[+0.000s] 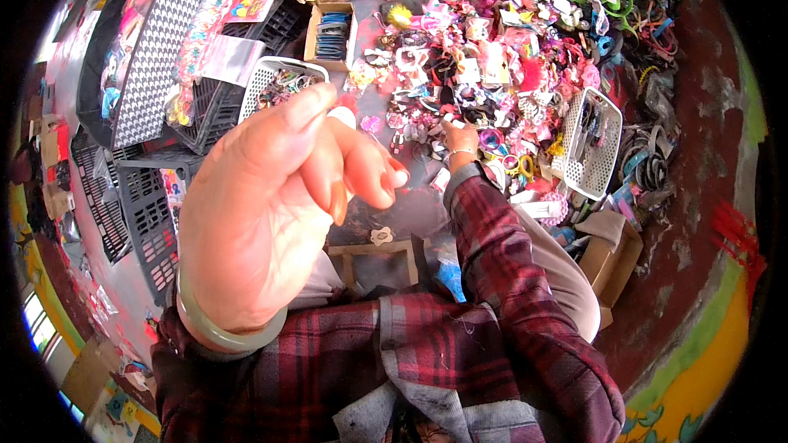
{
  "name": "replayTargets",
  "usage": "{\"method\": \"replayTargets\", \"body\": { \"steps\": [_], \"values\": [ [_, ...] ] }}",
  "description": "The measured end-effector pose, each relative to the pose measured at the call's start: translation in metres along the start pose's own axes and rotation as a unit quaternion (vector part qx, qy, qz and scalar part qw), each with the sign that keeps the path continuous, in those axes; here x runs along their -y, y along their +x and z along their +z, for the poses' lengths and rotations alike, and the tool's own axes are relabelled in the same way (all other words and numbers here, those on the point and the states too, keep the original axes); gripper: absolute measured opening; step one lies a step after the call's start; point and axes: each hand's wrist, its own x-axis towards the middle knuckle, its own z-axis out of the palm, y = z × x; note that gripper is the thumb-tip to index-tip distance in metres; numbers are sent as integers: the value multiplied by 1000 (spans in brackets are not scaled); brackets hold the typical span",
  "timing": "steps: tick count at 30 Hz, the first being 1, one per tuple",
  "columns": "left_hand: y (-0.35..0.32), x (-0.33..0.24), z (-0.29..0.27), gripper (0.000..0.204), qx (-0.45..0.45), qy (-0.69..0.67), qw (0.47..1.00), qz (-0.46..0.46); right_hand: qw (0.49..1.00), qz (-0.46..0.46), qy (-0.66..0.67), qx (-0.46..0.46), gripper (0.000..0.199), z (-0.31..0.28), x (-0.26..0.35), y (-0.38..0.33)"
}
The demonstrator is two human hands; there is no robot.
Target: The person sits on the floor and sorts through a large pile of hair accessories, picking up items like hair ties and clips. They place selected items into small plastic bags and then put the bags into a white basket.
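Note:
My left hand (pixel 271 197) is raised close to the camera, its fingers curled in and its thumb bent over. A small white bit (pixel 343 117) shows by the thumb tip; I cannot make out what it is. A pale bangle (pixel 230 328) circles that wrist. Farther off, my right hand (pixel 461 141) reaches to the near edge of a large heap of hair accessories (pixel 492 66), mostly pink, red, white and black. Its fingers are drawn together and bent down at the small pieces. What they grip is hidden. A small pink piece (pixel 372 124) lies left of this hand.
A white basket (pixel 283 74) of small pieces and a box of blue cards (pixel 332 33) stand beyond my left hand. Black crates (pixel 148 221) and a houndstooth panel (pixel 156 49) are at left. Another white basket (pixel 593 143) sits right, near an open carton (pixel 611 267).

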Motion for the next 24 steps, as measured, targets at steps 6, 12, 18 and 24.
{"method": "replayTargets", "body": {
  "steps": [6, 12, 18, 24],
  "values": [
    [6, -3, 7, 45, 38, 26, 999, -5, 996, 32, -78, 41, 47, 21, -19, 36],
    [-2, 1, -4, 42, -1, -1, 1000, 7, 868, 182, 398, 234, 17, -30, 0, -7],
    [3, -2, 3, 38, -10, -1, 1000, -28, 792, 176, 526, 258, 18, -49, -11, -16],
    [15, 5, -3, 31, -15, 1, 1000, -24, 720, 87, 598, 341, 20, -61, 8, -20]
  ]
}}
